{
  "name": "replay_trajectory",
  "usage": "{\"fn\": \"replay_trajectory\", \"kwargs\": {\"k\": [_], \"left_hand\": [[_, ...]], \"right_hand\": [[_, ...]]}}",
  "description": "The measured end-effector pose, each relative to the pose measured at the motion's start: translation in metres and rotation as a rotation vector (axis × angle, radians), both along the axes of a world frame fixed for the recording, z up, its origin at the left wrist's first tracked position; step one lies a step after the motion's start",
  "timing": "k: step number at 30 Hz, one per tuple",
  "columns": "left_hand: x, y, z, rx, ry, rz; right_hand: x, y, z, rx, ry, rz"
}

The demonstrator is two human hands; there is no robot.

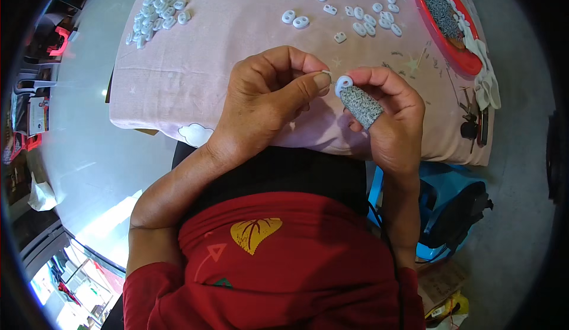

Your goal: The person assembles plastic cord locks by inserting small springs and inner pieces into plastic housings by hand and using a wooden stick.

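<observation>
My right hand [398,117] pinches a small white oval plastic piece with a hole [344,85] between thumb and fingers. A grey speckled knit finger cover [363,107] is on my right thumb. Just left of that piece, my left hand [261,102] is closed, its thumb and forefinger pressed together at the tips. Whatever sits between them is too small to make out. Both hands are raised over the near edge of the pink cloth-covered table [237,31]. Several similar white oval pieces [295,21] lie beyond my hands.
A heap of white pieces [159,13] is at the far left. At the far right, a red tray [468,63] contains many small grey metal parts [438,10]; a white glove [487,81] hangs beside it. Keys [469,108] lie near the right edge, above a blue plastic stool [435,194].
</observation>
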State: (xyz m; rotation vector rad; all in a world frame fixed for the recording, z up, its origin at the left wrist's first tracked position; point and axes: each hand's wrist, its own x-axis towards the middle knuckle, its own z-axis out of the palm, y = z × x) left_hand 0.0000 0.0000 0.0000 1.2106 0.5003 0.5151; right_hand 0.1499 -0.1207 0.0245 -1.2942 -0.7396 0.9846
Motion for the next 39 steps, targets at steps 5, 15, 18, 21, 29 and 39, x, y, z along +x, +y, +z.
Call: {"fn": "replay_trajectory", "kwargs": {"k": [5,15,18,21,29,39], "left_hand": [[0.002,0.001,0.004,-0.055,-0.023,0.041],[-0.001,0.000,0.011,-0.096,-0.026,0.025],[-0.002,0.000,0.009,-0.104,-0.012,-0.012],[-0.001,-0.003,0.009,-0.109,-0.006,-0.007],[-0.001,0.000,0.008,-0.201,0.008,-0.023],[0.010,0.012,-0.018,0.071,-0.026,0.090]], "right_hand": [[-0.005,0.001,-0.001,0.073,-0.109,-0.038],[-0.006,0.004,0.003,0.046,-0.065,-0.014],[-0.003,0.002,0.002,0.049,0.000,-0.012],[-0.003,0.001,0.001,0.012,0.045,-0.014],[0.000,0.000,-0.001,0.089,-0.014,-0.026],[0.014,0.006,-0.023,0.106,-0.714,-0.209]]}}
